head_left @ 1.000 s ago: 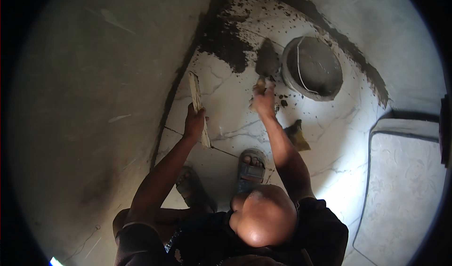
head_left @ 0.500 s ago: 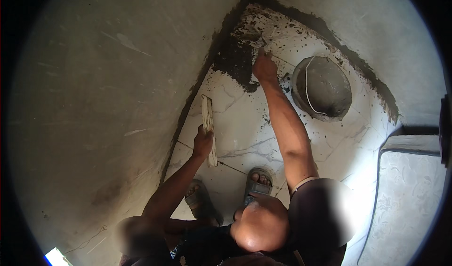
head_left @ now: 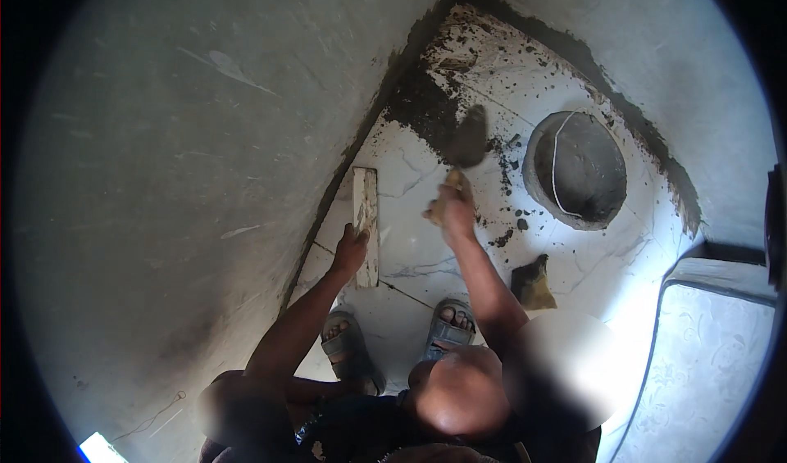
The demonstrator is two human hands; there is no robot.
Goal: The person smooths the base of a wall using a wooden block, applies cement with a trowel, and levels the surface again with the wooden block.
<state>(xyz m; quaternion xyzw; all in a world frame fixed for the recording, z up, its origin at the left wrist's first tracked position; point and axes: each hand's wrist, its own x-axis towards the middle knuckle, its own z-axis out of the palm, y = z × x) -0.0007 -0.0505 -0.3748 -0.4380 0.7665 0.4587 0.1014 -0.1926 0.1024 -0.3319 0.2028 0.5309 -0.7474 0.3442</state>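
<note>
My left hand (head_left: 350,251) is closed around the lower half of a pale, worn wooden strip (head_left: 366,197), held upright in the picture over the tiles. My right hand (head_left: 456,211) grips the yellowish handle of a trowel, slightly blurred by motion. The grey trowel blade (head_left: 469,138) points away from me, at the edge of a dark patch of wet-looking mortar (head_left: 418,102) on the floor by the left wall. To the right of that hand stands a mortar-crusted bucket (head_left: 608,192) with a thin white bail handle; its inside looks grey.
Plastered walls (head_left: 205,135) meet at the far corner, with dark mortar along their feet. Crumbs lie scattered on the white marbled tiles (head_left: 410,246). A dark and tan scrap (head_left: 534,284) lies right of my forearm. A light patterned mattress-like block (head_left: 713,348) stands at the right.
My right hand has drawn back toward me from the far corner with the trowel, baring the scrap beside the forearm. The left hand and strip have stayed nearly in place, the strip turned slightly.
</note>
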